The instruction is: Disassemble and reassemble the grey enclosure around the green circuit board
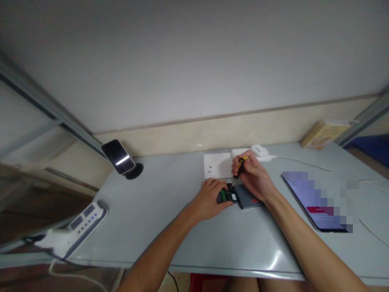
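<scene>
My right hand [253, 174] grips a screwdriver [240, 167] with a black and yellow handle, its shaft pointing down. The tip meets a small black device [228, 195] with a green circuit board showing, though the exact contact point is too small to make out. My left hand [212, 199] is closed round the left side of that device, thumb along the near edge, steadying it on the table. Right beside the device, under my right hand, lies a flat grey case [247, 198] with a red mark. Just behind, a white sheet [217, 164] carries several tiny dark screws [209, 169].
A phone on a stand [118, 157] is at the back left, and a white power strip [83, 227] lies at the left edge. A tablet [316, 202] lies on the right. White chargers [259, 151] with cables and a yellow box [323, 134] stand along the back.
</scene>
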{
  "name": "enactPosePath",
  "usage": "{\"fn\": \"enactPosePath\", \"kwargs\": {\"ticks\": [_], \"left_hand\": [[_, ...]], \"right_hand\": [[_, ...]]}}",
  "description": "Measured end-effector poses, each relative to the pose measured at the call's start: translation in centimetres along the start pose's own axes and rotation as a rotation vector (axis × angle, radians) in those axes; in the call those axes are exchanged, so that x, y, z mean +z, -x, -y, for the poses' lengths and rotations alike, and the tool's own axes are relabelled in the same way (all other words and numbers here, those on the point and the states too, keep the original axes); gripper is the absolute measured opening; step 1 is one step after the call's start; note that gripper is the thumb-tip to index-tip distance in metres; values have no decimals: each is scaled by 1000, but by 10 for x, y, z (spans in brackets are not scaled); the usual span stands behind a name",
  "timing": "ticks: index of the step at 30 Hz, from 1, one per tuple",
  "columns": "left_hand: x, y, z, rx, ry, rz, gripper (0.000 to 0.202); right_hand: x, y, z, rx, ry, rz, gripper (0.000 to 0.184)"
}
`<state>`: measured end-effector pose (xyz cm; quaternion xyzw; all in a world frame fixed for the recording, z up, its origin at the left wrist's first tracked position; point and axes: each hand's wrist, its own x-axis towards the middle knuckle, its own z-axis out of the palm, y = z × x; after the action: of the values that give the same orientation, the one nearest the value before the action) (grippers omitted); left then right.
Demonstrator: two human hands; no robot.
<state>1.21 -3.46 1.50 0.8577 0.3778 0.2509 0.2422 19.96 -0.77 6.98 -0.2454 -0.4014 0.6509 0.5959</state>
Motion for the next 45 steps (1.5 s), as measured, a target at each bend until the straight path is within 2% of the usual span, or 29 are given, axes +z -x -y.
{"fn": "enactPosePath", "kwargs": {"ticks": [3, 6, 8, 13, 25, 32, 38, 45], "left_hand": [[0, 0, 0, -14, 2, 7, 33], [0, 0, 1, -21, 5, 9, 36], [1, 0, 1, -25, 6, 9, 37], [0, -1, 0, -46, 5, 14, 38], [-3, 0, 0, -15, 26, -6, 39], [-3, -1, 0, -31, 16, -3, 39], [-4, 0, -1, -18, 28, -15, 41], [-3, -1, 0, -37, 27, -23, 45]], "right_hand": [[-6, -1, 2, -39, 66, -33, 26], [-7, -1, 2, 11, 65, 10, 27], [-5, -2, 2, 38, 31, 38, 27], [5, -3, 1, 14, -29, -27, 30], [3, 1, 4, 48, 21, 87, 32], [12, -4, -8, -38, 21, -44, 33], [11, 1, -4, 8, 31, 56, 30], [9, 3, -1, 12, 98, 90, 30]]}}
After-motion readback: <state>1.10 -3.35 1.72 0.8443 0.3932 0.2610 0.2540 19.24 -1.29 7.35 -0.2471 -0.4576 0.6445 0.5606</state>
